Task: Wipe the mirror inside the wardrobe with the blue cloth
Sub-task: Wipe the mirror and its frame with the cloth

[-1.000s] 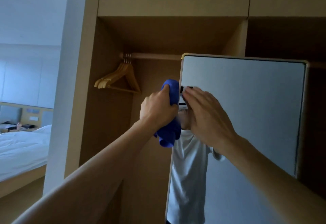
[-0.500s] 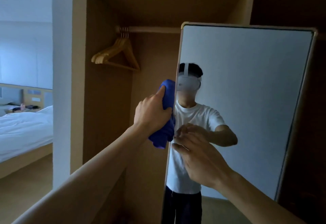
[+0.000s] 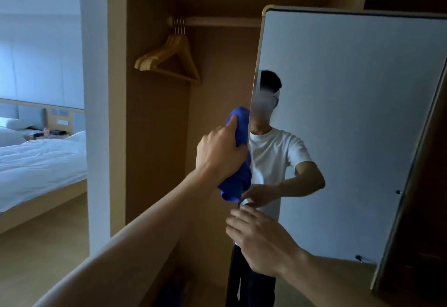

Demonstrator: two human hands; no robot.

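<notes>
The tall mirror [image 3: 358, 103] stands swung out inside the wooden wardrobe, its thin left edge toward me. My left hand [image 3: 217, 154] grips the bunched blue cloth [image 3: 238, 125] and holds it against that left edge at mid height. Part of the cloth hangs below my fist. My right hand [image 3: 261, 241] is lower down, fingers curled at the same edge of the mirror. The glass reflects a person in a white T-shirt and the pale wall behind.
Several wooden hangers [image 3: 169, 62] hang from the rail [image 3: 217, 21] in the open wardrobe bay left of the mirror. A white wall pillar [image 3: 94, 113] borders the wardrobe. A bed [image 3: 36, 161] with white bedding lies at the far left.
My right hand has slid down the mirror's left edge from head height to below the cloth. The left hand and cloth stayed at the edge; my view has tilted downward.
</notes>
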